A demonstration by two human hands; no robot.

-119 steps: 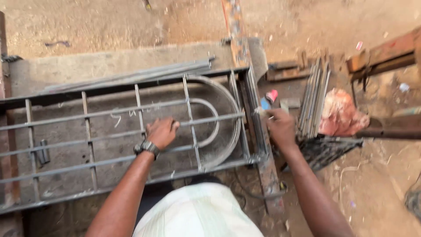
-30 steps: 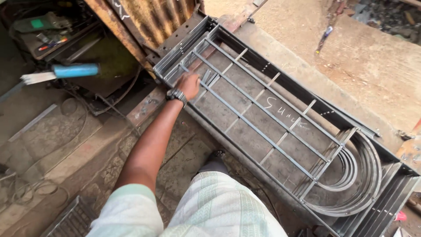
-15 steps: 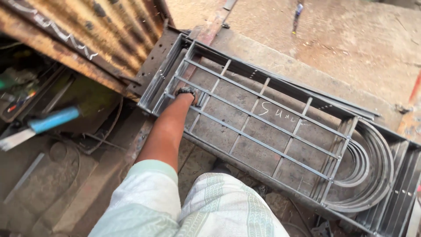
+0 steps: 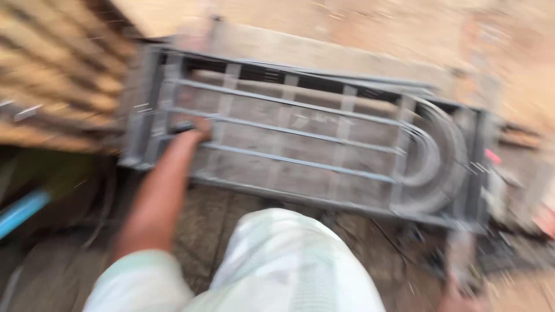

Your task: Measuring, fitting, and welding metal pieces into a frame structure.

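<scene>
Pretty blurry shot, but a grey welded steel window grille with straight bars and curved arches at one end (image 4: pixel 306 138) can be seen lying flat across the middle of the frame, arches toward the right. The left hand (image 4: pixel 199 128) is stretched out from the lower left and laid on the grille near its left end, touching one of the long bars; whether the fingers are curled round the bar or just spread on it can't be told through the blur. The right hand (image 4: pixel 462 297) is only caught at the bottom right edge, beside a dark upright piece, and its state can't be told either. A rusty corrugated metal sheet (image 4: pixel 52 75) is seen upper left, and a blue-handled tool (image 4: pixel 20 211) at the left edge.
</scene>
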